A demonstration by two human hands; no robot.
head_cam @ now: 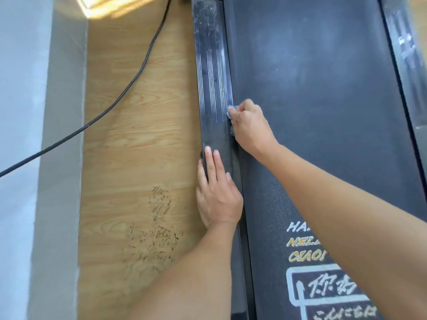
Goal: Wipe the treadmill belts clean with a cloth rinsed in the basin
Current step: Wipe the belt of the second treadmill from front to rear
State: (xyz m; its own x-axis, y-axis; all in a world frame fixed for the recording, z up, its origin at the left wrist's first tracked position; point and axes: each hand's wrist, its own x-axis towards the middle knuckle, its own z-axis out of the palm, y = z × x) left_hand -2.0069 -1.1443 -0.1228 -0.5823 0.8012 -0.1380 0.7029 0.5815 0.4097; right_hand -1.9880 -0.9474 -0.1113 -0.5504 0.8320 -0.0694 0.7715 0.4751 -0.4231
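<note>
The dark treadmill belt (318,93) fills the right half of the view, with white and yellow lettering printed near its bottom. Along its left runs a ribbed black side rail (211,72), dusty at its far end. My right hand (250,125) grips a bunched light blue cloth (231,110) and presses it against the seam between rail and belt. Most of the cloth is hidden under the fingers. My left hand (217,192) lies flat on the near part of the rail, fingers straight. No basin is in view.
A wood-pattern floor (141,139) lies left of the treadmill, with scuff marks (157,229) near my left forearm. A black power cable (129,86) crosses the floor from the top towards the left. A grey wall (41,158) bounds the left side. Another rail edge (406,65) shows far right.
</note>
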